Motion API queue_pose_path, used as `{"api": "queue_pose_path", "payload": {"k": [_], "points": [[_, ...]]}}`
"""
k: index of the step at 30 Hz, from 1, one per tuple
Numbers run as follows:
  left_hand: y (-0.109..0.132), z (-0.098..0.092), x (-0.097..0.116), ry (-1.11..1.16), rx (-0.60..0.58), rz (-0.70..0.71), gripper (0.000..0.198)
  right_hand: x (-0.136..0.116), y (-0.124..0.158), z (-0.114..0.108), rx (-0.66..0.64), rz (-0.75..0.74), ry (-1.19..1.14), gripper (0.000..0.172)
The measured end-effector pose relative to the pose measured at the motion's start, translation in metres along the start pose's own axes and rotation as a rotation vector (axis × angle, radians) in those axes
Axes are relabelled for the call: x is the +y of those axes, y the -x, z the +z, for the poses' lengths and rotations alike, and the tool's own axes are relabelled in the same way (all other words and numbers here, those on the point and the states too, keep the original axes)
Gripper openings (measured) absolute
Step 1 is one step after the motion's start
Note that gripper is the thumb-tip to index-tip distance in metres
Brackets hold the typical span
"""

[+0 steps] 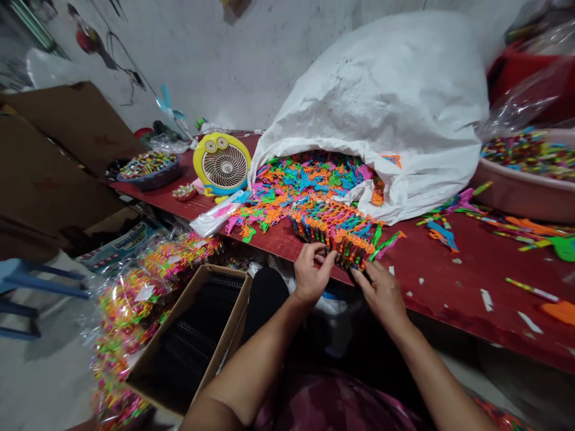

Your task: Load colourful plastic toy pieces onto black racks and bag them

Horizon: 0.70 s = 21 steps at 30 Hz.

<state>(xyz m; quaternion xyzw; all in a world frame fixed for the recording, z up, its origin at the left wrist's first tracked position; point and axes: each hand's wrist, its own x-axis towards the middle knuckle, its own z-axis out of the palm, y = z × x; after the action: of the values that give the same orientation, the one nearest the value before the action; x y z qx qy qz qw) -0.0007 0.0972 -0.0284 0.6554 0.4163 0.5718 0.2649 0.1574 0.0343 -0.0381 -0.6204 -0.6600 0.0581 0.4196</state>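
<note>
At the table's front edge stands a tight row of small colourful plastic toys [341, 230], with orange round ends facing me and a dark strip partly visible beneath. My left hand [313, 272] is closed at the row's near left side, fingers curled and thumb against it. My right hand [381, 290] pinches the near right corner, where a green and a pink piece stick out. The fingertips partly hide what they grip. Behind the row, a heap of loose toy pieces [309, 176] spills from a big white sack [381, 102].
A yellow fan [222, 163] stands left of the sack. A bowl of small parts [148, 167] sits farther left, a pink basin [516, 185] at right. Loose pieces [442, 234] lie on the red table [431, 287]. Below left are a carton of black strips [197, 335] and bagged toys [130, 299].
</note>
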Motion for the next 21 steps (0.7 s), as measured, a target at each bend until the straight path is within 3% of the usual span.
{"api": "queue_pose_path", "payload": {"k": [5,10,21], "points": [[-0.02,-0.004,0.018,-0.064,0.004,0.147,0.023,0.005,0.001,0.001,-0.011,-0.017,-0.023,0.023],[-0.021,-0.005,0.018,-0.147,0.002,0.199,0.02,0.006,0.001,0.001,-0.015,-0.031,-0.048,0.023],[-0.01,0.008,0.021,-0.115,0.073,0.085,0.026,0.004,0.001,0.0,-0.008,-0.029,-0.056,0.026]]}}
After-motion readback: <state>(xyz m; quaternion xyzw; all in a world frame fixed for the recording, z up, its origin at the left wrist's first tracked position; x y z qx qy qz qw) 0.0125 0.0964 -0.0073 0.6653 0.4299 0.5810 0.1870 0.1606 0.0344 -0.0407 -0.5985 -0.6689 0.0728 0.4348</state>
